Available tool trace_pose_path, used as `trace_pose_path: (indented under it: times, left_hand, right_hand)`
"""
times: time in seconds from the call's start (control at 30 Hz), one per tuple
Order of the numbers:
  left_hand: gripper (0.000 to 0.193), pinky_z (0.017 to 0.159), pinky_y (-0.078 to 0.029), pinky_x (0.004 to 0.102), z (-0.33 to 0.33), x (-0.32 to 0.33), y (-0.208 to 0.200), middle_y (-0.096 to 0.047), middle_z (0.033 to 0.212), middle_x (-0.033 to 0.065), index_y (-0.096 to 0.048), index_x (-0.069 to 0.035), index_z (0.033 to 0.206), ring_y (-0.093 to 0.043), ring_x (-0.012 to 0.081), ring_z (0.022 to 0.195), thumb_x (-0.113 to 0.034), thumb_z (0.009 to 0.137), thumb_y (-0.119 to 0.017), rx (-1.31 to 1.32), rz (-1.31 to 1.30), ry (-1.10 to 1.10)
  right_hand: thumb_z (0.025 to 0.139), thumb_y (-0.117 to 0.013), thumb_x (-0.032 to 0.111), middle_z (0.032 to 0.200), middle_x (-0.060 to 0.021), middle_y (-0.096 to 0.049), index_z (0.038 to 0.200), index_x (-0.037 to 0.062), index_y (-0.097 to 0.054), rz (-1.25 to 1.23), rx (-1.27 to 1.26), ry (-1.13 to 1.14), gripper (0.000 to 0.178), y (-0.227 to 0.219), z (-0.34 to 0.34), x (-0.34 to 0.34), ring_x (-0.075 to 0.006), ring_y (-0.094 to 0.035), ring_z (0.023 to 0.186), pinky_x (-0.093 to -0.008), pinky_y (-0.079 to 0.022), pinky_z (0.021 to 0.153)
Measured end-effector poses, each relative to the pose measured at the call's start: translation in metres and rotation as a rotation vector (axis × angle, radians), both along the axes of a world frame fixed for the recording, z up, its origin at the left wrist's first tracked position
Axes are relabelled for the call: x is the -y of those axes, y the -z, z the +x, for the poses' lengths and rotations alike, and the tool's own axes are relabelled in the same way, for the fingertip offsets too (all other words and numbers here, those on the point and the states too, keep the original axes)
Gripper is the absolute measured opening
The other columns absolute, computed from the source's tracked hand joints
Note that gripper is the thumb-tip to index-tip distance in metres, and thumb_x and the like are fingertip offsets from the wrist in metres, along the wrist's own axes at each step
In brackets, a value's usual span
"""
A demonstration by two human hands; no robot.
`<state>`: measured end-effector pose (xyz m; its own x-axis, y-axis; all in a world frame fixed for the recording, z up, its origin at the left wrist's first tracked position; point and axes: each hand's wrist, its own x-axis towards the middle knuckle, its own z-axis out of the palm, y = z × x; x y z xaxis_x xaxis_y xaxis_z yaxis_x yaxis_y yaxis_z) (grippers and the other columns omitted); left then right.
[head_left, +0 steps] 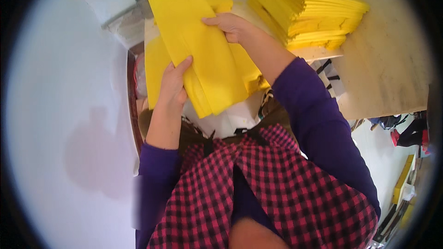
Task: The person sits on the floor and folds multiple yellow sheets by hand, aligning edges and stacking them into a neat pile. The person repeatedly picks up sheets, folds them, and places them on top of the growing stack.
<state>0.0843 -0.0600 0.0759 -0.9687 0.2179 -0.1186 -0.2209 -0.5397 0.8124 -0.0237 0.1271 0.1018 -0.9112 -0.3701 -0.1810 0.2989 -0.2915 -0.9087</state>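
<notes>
A folded yellow fabric piece (198, 50), long and flat with a lengthwise fold, is held up in front of me. My left hand (174, 83) grips its left edge, thumb on top and fingers underneath. On the opposite edge, higher up, my right hand (226, 25) pinches it with the thumb across the upper face. The fingers beneath the fabric are hidden on both hands. Below it lie more yellow fabric pieces (157, 69), partly covered by the one I hold.
At the far right a tall stack of folded yellow fabric (318, 11) stands on the wooden table (383, 69). A white wall (69, 110) runs along my left. Beyond the table, at the right, a person's dark-trousered leg (410, 133) shows near the floor.
</notes>
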Motion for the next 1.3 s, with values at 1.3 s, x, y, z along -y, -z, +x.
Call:
trace_pose_path:
  times: [1.3]
  left_hand:
    - [0.038, 0.092, -0.048, 0.0442, 0.042, -0.019, 0.071, -0.053, 0.123, 0.0153, -0.043, 0.000, 0.127, -0.054, 0.0305, 0.111, -0.008, 0.091, -0.051, 0.239, -0.023, -0.188]
  right_hand:
    - [0.096, -0.050, 0.034, 0.115, -0.0064, -0.060, 0.122, -0.0009, -0.053, 0.075, 0.022, 0.248, 0.044, 0.104, 0.193, -0.073, -0.0144, -0.055, 0.104, -0.0287, -0.042, 0.092]
